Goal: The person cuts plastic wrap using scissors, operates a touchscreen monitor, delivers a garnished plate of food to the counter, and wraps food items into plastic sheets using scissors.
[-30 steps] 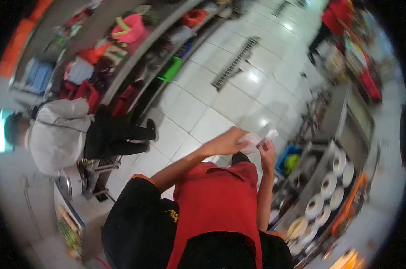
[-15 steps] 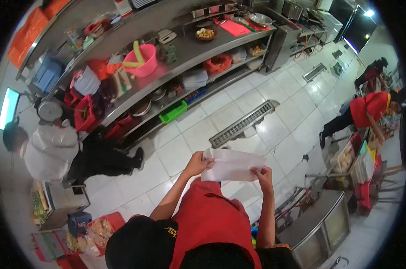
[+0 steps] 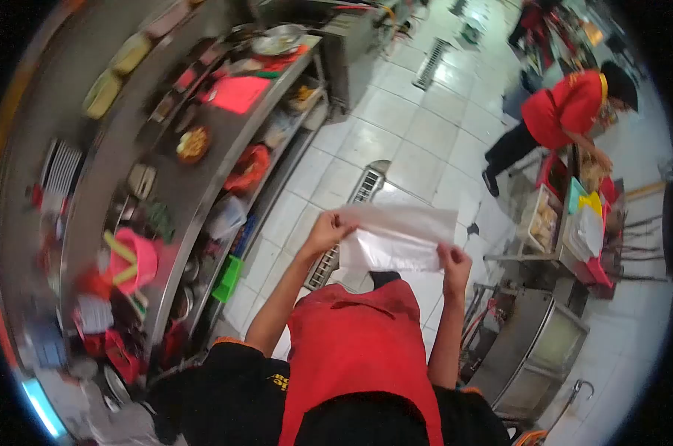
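While the left grip (image 3: 329, 232) and right grip (image 3: 454, 266) pinch a pale sheet (image 3: 401, 239) above the floor (image 3: 396, 98), a pink basin (image 3: 148, 256) on the tabletop (image 3: 194, 187) holds long yellow pieces (image 3: 121, 248); a bowl (image 3: 195, 157) contains yellowish chunks (image 3: 194, 141).

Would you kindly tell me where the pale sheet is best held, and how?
Probably by its short edges, lightly pinched: left hand from the left, right hand from the right. The pale sheet looks thin and wider than tall, spread between them.
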Tool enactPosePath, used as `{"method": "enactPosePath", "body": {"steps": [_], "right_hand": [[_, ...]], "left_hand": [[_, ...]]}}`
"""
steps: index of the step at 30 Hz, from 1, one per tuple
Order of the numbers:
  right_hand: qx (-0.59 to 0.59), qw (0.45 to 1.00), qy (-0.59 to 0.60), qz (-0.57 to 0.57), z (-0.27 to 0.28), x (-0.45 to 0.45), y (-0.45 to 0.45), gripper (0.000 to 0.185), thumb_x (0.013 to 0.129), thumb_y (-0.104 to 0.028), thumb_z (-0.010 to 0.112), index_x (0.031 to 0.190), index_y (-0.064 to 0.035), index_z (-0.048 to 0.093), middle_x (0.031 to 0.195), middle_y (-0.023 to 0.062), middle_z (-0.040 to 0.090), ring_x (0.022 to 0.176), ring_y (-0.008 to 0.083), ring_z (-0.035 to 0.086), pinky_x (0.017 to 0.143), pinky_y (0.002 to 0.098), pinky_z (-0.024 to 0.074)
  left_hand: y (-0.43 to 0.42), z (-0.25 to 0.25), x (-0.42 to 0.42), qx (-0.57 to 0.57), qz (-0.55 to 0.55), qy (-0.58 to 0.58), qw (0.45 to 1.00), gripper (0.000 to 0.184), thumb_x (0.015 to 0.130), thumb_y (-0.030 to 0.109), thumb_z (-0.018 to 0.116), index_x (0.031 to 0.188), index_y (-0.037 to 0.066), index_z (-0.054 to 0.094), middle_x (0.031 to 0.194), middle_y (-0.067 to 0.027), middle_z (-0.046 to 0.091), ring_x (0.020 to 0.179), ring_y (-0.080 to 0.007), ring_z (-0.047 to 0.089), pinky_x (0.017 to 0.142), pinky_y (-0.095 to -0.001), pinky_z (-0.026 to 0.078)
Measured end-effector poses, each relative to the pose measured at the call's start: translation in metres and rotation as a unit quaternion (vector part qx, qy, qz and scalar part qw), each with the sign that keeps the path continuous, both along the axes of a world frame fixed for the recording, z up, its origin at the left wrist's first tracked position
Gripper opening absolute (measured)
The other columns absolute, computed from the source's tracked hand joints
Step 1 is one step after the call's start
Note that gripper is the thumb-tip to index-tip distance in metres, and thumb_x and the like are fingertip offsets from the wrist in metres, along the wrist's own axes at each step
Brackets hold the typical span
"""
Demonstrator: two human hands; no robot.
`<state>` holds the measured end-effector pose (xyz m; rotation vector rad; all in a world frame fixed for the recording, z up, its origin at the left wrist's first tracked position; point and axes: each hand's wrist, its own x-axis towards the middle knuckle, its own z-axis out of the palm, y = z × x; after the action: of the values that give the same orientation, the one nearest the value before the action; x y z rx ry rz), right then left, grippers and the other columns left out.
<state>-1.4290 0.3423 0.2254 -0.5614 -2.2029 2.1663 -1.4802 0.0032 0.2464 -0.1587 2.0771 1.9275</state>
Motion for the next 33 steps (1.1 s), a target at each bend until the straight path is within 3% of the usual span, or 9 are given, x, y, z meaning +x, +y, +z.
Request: {"method": "enactPosePath", "body": {"steps": [4,10,12,15,19,21,22,26,33], "right_hand": [[0.03,0.996,0.073,-0.052,0.004,-0.132,0.04,0.017,0.091,-0.013,0.069,0.093,0.0035,0.072,0.081,0.0023,0.069,0.073,0.0066,0.059,0.066,0.022,0.0465],[-0.055,0.993,0.107,-0.018,0.034,-0.347,0.104,0.012,0.092,-0.008,0.066,0.096,0.003,0.07,0.085,0.0019,0.069,0.075,0.0063,0.061,0.069,0.0208,0.0484],[-0.057,0.994,0.098,-0.003,0.05,-0.41,0.124,0.011,0.091,-0.009,0.069,0.089,0.0026,0.071,0.079,0.0007,0.068,0.071,0.004,0.059,0.065,0.0195,0.0467],[-0.016,0.996,0.089,-0.004,0.058,-0.492,0.157,0.014,0.09,-0.011,0.071,0.086,0.0023,0.071,0.076,0.0001,0.068,0.07,0.0026,0.057,0.063,0.0189,0.045],[0.13,0.984,0.122,0.029,0.04,-0.599,0.195,0.016,0.088,-0.014,0.07,0.086,0.002,0.069,0.074,0.0063,0.069,0.07,0.0105,0.061,0.067,0.0285,0.0503],[0.244,0.95,0.172,0.096,0.049,-0.652,0.21,0.017,0.085,-0.017,0.069,0.088,-0.0007,0.069,0.084,0.0171,0.068,0.077,0.0321,0.068,0.071,0.0372,0.053],[0.314,0.924,0.181,0.124,0.058,-0.678,0.215,0.018,0.085,-0.02,0.068,0.086,-0.0023,0.069,0.083,0.0161,0.068,0.079,0.0356,0.066,0.07,0.0407,0.0528],[0.377,0.885,0.185,0.199,0.062,-0.785,0.237,0.017,0.086,-0.021,0.066,0.087,-0.0037,0.068,0.083,0.0151,0.067,0.078,0.0365,0.065,0.069,0.0448,0.0515],[0.389,0.892,0.166,0.158,0.111,-0.934,0.338,0.014,0.086,-0.017,0.064,0.088,-0.0026,0.066,0.086,0.0134,0.066,0.081,0.0346,0.065,0.069,0.0434,0.0509]], "left_hand": [[0.031,-0.011,-0.143,-0.003,-0.041,0.03,0.999,0.017,0.087,0.015,0.075,0.094,0.0,0.07,0.08,-0.001,0.068,0.068,-0.0067,0.058,0.06,-0.0248,0.047],[0.107,0.052,-0.321,-0.068,-0.021,0.012,0.997,0.025,0.088,0.012,0.073,0.108,-0.003,0.065,0.091,-0.0048,0.071,0.075,-0.0063,0.062,0.064,-0.0218,0.049],[0.129,0.055,-0.368,0.048,0.03,-0.017,0.998,0.035,0.088,0.011,0.072,0.117,-0.004,0.06,0.099,-0.0072,0.07,0.082,-0.0104,0.066,0.069,-0.0233,0.052],[0.148,0.025,-0.439,0.037,0.083,-0.019,0.996,0.045,0.089,0.017,0.072,0.124,-0.006,0.055,0.1,-0.0081,0.069,0.081,-0.0109,0.064,0.069,-0.024,0.053],[0.158,-0.037,-0.545,-0.043,0.082,-0.009,0.996,0.031,0.091,0.005,0.065,0.117,-0.007,0.056,0.1,-0.0142,0.069,0.082,-0.0171,0.068,0.068,-0.0281,0.056],[0.167,-0.073,-0.605,-0.183,0.016,0.132,0.974,0.029,0.088,0.003,0.065,0.116,-0.002,0.058,0.1,-0.0139,0.069,0.087,-0.0159,0.067,0.075,-0.0293,0.054],[0.201,-0.045,-0.638,-0.176,0.003,0.108,0.978,0.032,0.086,0.002,0.067,0.117,0.001,0.059,0.103,-0.013,0.07,0.093,-0.0165,0.067,0.08,-0.0304,0.054],[0.32,-0.004,-0.774,-0.098,-0.181,0.218,0.954,0.072,0.069,0.01,0.086,0.131,0.004,0.051,0.123,-0.0083,0.065,0.113,-0.0228,0.062,0.099,-0.0361,0.046],[0.478,0.017,-0.997,0.04,-0.413,0.138,0.899,0.053,0.067,0.008,0.088,0.114,0.001,0.064,0.111,-0.0068,0.069,0.105,-0.0171,0.063,0.095,-0.0297,0.047]]}}
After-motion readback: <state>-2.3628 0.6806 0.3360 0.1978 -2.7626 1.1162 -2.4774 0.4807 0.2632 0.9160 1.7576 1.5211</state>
